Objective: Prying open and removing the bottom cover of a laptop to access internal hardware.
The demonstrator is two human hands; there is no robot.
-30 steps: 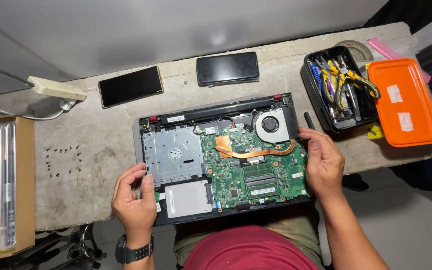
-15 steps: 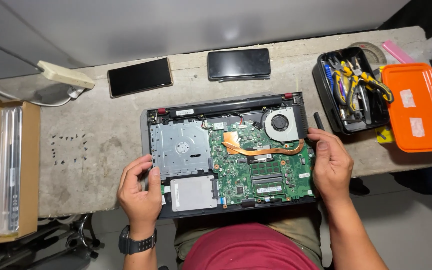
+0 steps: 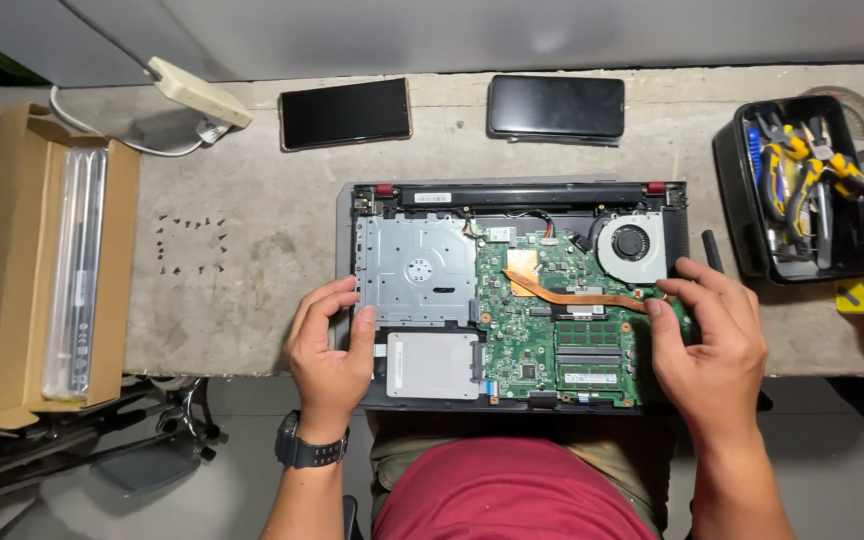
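Already the laptop point(image 3: 512, 290) lay opened on the concrete bench point(image 3: 252, 290) — bottom cover off, green board, copper heat pipe point(image 3: 577, 297) and fan point(image 3: 632, 243) bared. The left hand point(image 3: 327, 350) had its fingers spread and curled at the chassis's left edge beside the silver drive tray point(image 3: 415, 270); the right hand point(image 3: 712, 335) pressed loosely parted fingertips on the board's right edge, below the fan. Loose screws point(image 3: 192, 243) sat well left of the fingers — board, fan and drive remained mounted.
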